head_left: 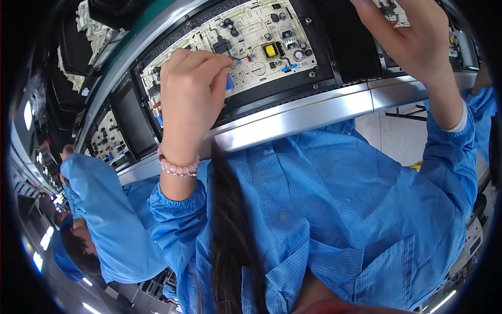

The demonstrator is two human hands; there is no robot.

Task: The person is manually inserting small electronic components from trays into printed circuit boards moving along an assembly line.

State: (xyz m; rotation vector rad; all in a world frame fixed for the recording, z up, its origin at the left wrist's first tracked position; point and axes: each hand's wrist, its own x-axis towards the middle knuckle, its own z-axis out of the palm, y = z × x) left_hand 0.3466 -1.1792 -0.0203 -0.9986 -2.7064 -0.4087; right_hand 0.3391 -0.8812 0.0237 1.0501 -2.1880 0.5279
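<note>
My left hand (191, 86), with a pink bead bracelet (179, 166) at the wrist, is closed in a pinch over a cream circuit board (256, 39). Whatever its fingertips hold is too small to make out. Close to them are a black block-shaped part (221, 46) and a blue part (229, 82) partly hidden by the hand. Farther right on the board stands a yellow-and-black transformer (271, 50). My right hand (418, 42) hovers by another circuit board (393, 13), thumb spread from the fingers. Its fingertips are cut off by the upper edge, and no held thing shows.
The board sits in a black screwed carrier (327, 52) behind a shiny metal rail (293, 116). Another populated board (108, 137) lies along the line at left. A co-worker in a blue smock (112, 209) works beside me there. Black trays with white parts (97, 26) stand beyond.
</note>
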